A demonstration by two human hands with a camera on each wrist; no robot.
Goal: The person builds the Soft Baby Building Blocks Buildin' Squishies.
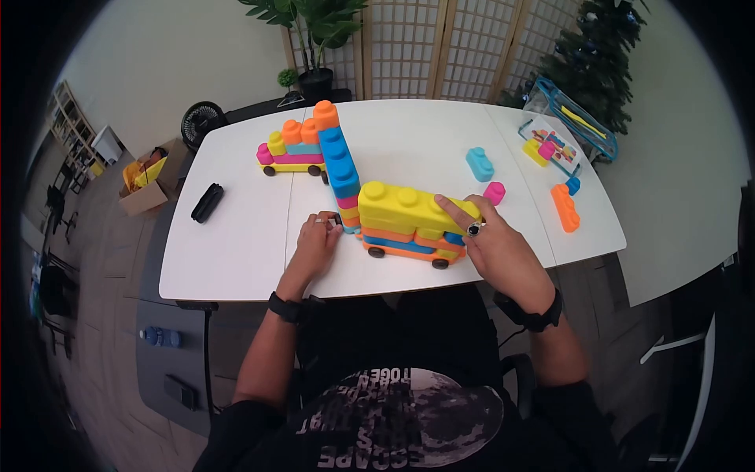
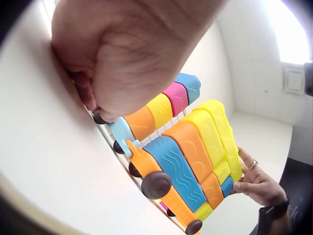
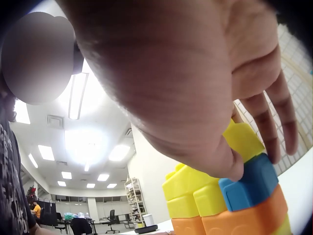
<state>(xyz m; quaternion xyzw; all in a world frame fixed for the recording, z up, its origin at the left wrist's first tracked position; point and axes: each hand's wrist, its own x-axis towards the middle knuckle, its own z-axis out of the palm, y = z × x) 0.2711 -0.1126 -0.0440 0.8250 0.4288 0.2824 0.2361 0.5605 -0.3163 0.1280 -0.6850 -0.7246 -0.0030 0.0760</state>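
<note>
Several wheeled toy wagons stacked with building blocks stand in a row on the white table (image 1: 236, 236). My right hand (image 1: 507, 256) grips the right end of the nearest wagon (image 1: 401, 234), which has an orange base and a long yellow block (image 1: 405, 204) on top. The right thumb lies on a small blue block (image 3: 252, 183). My left hand (image 1: 314, 242) is low at the near end of the middle wagon, its fingers curled at a dark wheel (image 2: 100, 117) of the light blue base (image 2: 121, 129). That wagon carries a tall blue block tower (image 1: 338, 161).
A third wagon (image 1: 292, 167) with a yellow base stands at the back left. Loose blocks lie to the right: light blue (image 1: 480, 164), pink (image 1: 494, 193), orange (image 1: 564, 208). A black case (image 1: 207, 203) is at the left, a clear bag (image 1: 574, 118) at the back right.
</note>
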